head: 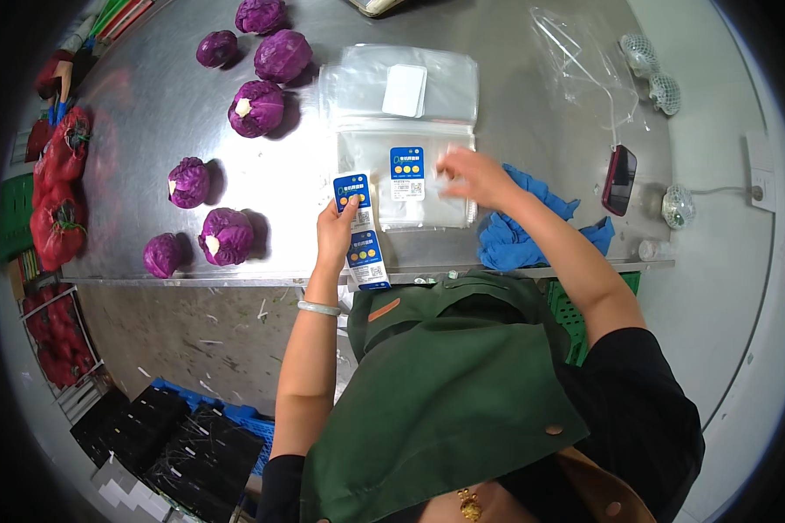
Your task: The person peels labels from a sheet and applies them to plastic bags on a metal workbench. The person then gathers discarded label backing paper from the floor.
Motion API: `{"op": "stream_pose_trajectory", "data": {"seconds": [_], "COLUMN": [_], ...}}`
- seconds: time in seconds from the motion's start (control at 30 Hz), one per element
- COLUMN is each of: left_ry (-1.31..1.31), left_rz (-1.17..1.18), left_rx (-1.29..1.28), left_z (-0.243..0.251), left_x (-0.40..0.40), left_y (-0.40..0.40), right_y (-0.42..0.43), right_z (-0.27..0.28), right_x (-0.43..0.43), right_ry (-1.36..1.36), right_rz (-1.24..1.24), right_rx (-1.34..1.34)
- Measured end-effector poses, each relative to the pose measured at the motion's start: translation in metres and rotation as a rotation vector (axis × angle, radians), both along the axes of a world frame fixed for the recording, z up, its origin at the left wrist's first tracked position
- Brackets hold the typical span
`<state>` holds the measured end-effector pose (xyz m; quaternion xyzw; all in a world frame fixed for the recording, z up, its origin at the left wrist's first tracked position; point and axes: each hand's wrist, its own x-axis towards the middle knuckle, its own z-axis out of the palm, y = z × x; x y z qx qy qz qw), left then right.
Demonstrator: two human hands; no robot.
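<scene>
A strip of blue-and-white printed labels (366,258) is pinched between the thumb and fingers of my left hand (337,229), its lower end hanging over the table's front edge. To its right, one label (407,173) of the same kind lies on a stack of clear plastic bags (432,212). My right hand (474,176), slightly blurred, is just right of that label with fingers spread and nothing visible in them. Behind, more clear bags (360,78) carry a few blank white cards (404,90). Blue cloth or gloves (517,235) lie beneath and beside my right forearm.
Several red cabbages (226,236) stand on the left of the steel table (131,118). A phone (620,180) with a cable, a loose clear bag (582,72) and net-wrapped items (664,93) are at right. Red net sacks (59,216) and another person (57,75) are far left.
</scene>
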<state>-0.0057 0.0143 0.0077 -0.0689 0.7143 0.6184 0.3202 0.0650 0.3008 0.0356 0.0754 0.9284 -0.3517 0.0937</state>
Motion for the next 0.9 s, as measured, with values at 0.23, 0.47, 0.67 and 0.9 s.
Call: {"op": "stream_pose_trajectory", "data": {"seconds": [0.23, 0.47, 0.67, 0.9], "left_ry": [-0.090, 0.099, 0.006, -0.058], "left_rz": [0.029, 0.153, 0.015, 0.054], "left_rx": [0.051, 0.150, 0.078, 0.045], "left_z": [0.014, 0.076, 0.070, 0.071], "left_x": [-0.008, -0.044, -0.003, 0.015], "left_y": [-0.009, -0.035, -0.011, -0.001], "right_y": [-0.005, 0.000, -0.002, 0.045], "right_z": [-0.038, -0.038, -0.037, -0.017], "right_x": [-0.006, -0.012, -0.025, -0.051], "right_ry": [0.177, 0.251, 0.155, 0.349], "right_rz": [0.289, 0.395, 0.447, -0.699], "right_rx": [-0.125, -0.193, -0.263, -0.777]}}
